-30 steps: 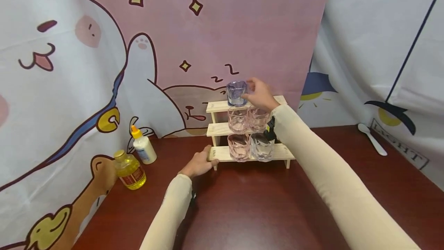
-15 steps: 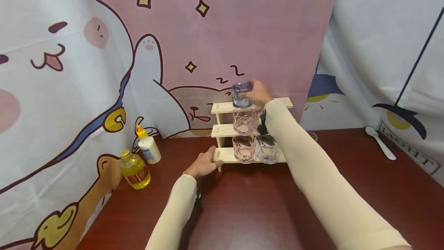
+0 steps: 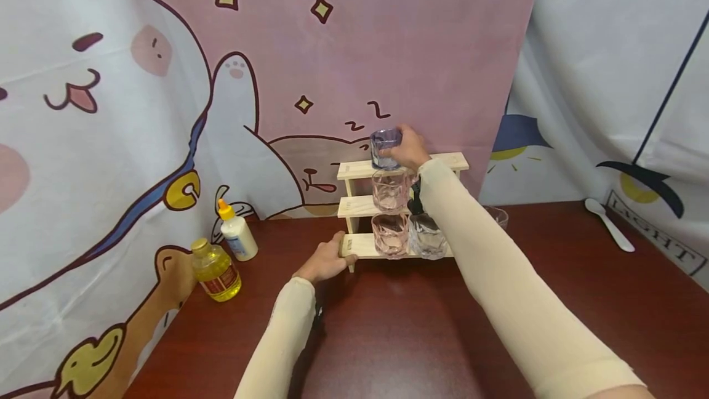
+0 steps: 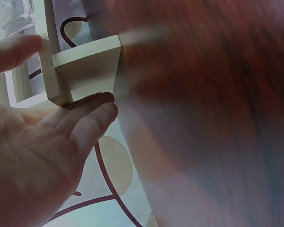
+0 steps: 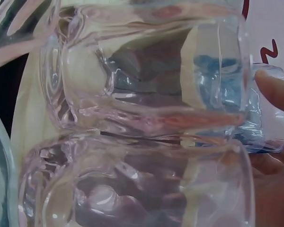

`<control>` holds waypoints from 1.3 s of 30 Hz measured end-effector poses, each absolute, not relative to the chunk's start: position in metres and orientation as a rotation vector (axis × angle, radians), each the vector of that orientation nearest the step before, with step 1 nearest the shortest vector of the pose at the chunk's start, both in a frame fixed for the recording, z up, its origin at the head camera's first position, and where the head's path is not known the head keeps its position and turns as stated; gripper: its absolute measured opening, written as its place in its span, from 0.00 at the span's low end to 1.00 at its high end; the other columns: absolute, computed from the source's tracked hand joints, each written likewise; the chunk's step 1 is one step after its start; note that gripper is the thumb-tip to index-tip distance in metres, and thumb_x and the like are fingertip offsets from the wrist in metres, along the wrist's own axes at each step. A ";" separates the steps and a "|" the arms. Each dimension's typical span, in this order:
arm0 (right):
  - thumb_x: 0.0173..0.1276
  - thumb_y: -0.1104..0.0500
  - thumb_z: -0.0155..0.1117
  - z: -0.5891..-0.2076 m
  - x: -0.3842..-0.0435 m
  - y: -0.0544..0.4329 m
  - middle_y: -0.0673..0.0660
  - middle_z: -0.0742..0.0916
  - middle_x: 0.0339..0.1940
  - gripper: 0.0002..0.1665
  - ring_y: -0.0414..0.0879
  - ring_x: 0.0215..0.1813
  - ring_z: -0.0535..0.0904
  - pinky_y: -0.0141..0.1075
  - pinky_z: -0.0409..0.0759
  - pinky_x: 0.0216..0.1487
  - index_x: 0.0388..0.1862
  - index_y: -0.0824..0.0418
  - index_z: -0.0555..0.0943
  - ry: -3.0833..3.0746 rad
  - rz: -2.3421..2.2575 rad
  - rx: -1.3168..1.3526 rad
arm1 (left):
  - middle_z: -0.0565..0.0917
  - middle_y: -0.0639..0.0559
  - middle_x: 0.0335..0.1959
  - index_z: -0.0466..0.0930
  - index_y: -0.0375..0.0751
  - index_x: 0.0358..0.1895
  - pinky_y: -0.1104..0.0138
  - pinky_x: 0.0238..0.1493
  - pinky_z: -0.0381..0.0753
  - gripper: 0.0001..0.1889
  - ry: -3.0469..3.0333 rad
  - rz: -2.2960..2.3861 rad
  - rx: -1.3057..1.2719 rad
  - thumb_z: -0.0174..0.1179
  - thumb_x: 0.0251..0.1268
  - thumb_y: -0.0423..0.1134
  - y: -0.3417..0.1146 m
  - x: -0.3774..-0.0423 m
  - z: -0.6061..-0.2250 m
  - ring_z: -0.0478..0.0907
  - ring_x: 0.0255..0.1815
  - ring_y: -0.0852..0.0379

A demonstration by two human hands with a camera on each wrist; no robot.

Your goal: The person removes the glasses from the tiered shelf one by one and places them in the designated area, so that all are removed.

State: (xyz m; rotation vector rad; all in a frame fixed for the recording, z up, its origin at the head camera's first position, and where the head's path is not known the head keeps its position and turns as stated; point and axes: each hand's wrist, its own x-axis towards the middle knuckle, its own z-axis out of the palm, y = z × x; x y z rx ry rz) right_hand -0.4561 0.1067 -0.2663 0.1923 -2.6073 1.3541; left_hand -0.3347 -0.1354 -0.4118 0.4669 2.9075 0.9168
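A three-tier wooden shelf stand [image 3: 359, 206] stands against the backdrop. On its top tier, left of the middle, is a blue-purple tumbler [image 3: 382, 148]; my right hand [image 3: 411, 149] grips it from the right, thumb on the near side. In the right wrist view, that thumb and the fingers lie about the blue tumbler [image 5: 265, 113], behind two large pinkish tumblers [image 5: 146, 71]. My left hand [image 3: 327, 260] holds the left end of the bottom tier, thumb at the front edge and fingers along the end, as the stand's corner [image 4: 87, 61] shows in the left wrist view.
A pink tumbler [image 3: 389, 191] sits on the middle tier; another pink tumbler [image 3: 390, 236] and a clear tumbler [image 3: 428, 237] share the bottom one. A clear glass [image 3: 500, 217] shows behind my right sleeve. Left are an oil bottle [image 3: 216, 271] and glue bottle [image 3: 238, 234]; right, a white spoon [image 3: 609, 225].
My right hand has closed further around the blue-purple tumbler, and its forearm has swung left, uncovering a clear glass behind. My left hand stays on the stand. The head view has shifted slightly.
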 end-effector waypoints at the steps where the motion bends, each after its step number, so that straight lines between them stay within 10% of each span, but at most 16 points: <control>1: 0.64 0.57 0.72 -0.267 -0.456 0.107 0.67 0.74 0.71 0.48 0.62 0.72 0.69 0.51 0.68 0.73 0.77 0.63 0.59 -2.603 1.344 0.189 | 0.82 0.39 0.46 0.63 0.36 0.69 0.57 0.48 0.75 0.32 2.906 0.917 0.464 0.61 0.66 0.45 -0.135 -0.334 -0.412 0.76 0.42 0.50; 39: 0.63 0.59 0.75 -0.225 -0.389 0.156 0.67 0.75 0.72 0.50 0.60 0.70 0.75 0.51 0.74 0.68 0.79 0.58 0.60 -2.555 1.380 0.335 | 0.81 0.42 0.42 0.65 0.39 0.67 0.60 0.44 0.73 0.29 2.879 0.958 0.428 0.62 0.65 0.44 -0.137 -0.341 -0.409 0.75 0.40 0.51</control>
